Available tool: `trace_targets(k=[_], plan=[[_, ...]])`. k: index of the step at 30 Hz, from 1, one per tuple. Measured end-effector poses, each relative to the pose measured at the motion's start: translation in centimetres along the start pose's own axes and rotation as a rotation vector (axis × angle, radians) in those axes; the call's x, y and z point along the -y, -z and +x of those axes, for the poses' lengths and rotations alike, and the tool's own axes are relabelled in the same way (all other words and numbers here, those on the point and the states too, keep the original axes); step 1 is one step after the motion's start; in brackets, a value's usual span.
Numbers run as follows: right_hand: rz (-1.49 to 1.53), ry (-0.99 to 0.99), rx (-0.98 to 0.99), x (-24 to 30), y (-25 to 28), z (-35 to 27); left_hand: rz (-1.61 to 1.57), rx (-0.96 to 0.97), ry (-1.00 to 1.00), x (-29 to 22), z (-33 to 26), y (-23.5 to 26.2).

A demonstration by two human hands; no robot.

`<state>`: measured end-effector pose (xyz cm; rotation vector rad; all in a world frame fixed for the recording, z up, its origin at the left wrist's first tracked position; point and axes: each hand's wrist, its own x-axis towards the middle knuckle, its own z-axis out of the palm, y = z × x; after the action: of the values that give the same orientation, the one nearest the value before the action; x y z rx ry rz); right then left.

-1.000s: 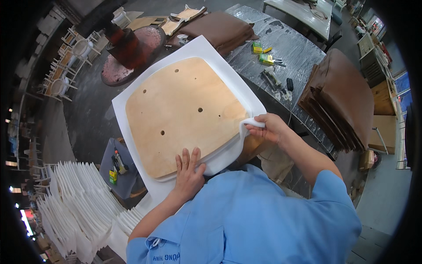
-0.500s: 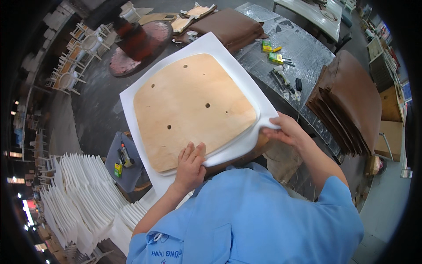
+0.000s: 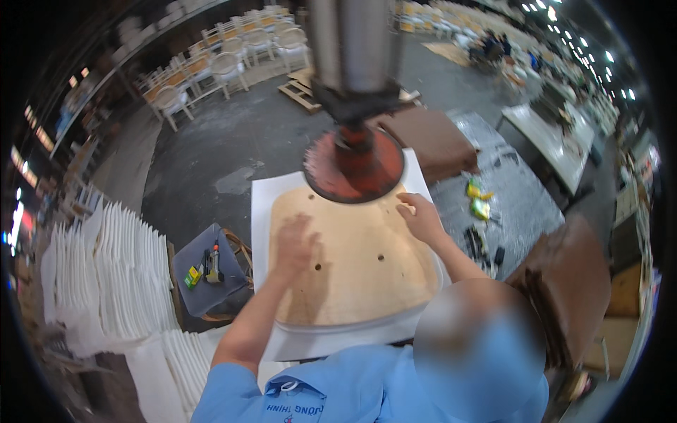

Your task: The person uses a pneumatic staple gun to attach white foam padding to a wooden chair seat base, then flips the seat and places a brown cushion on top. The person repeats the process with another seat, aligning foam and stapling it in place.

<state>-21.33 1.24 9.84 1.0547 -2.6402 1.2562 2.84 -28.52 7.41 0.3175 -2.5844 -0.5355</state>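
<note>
A pale plywood seat panel (image 3: 352, 289) with several drilled holes lies in front of me on a white foam sheet (image 3: 263, 204), which shows around its edges. Over the panel's left part is my left hand (image 3: 295, 243), blurred, its fingers apart and its shadow on the wood. My right hand (image 3: 422, 218) is at the panel's far right edge, fingers loosely bent and apart, holding nothing. Between and beyond my hands, a round red press disc (image 3: 324, 166) on a thick grey cylinder (image 3: 356, 42) hides the panel's far edge.
White foam sheets (image 3: 120, 268) stand stacked at left, beside a grey padded seat (image 3: 204, 292) with tools on it. A plastic-covered table (image 3: 515, 183) with small tools is at right, near brown leather-like sheets (image 3: 564, 275). White chairs (image 3: 261, 46) line the back.
Both hands have left the near edge, where the right one held the foam, and moved out over the panel. Panel and foam now lie squarer to me, partly beneath the disc. My view has tilted up.
</note>
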Motion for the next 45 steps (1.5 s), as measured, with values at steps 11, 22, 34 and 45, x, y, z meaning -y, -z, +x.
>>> trace_targets(k=[11,22,34,45], plan=[[-0.279,0.243,0.273,2.0,-16.6,24.2,0.08,0.306,0.106,-8.5,-0.3,-5.5],[-0.091,0.323,0.331,2.4,-14.8,15.1,-0.021,0.399,0.169,-7.7,0.0,-5.0],[-0.417,0.313,0.812,1.2,-17.8,27.0,-0.072,0.369,0.129,-7.4,0.0,-5.8],[-0.274,0.271,0.526,0.8,-16.7,24.1,-0.05,0.394,0.121,-7.6,0.6,-5.7]])
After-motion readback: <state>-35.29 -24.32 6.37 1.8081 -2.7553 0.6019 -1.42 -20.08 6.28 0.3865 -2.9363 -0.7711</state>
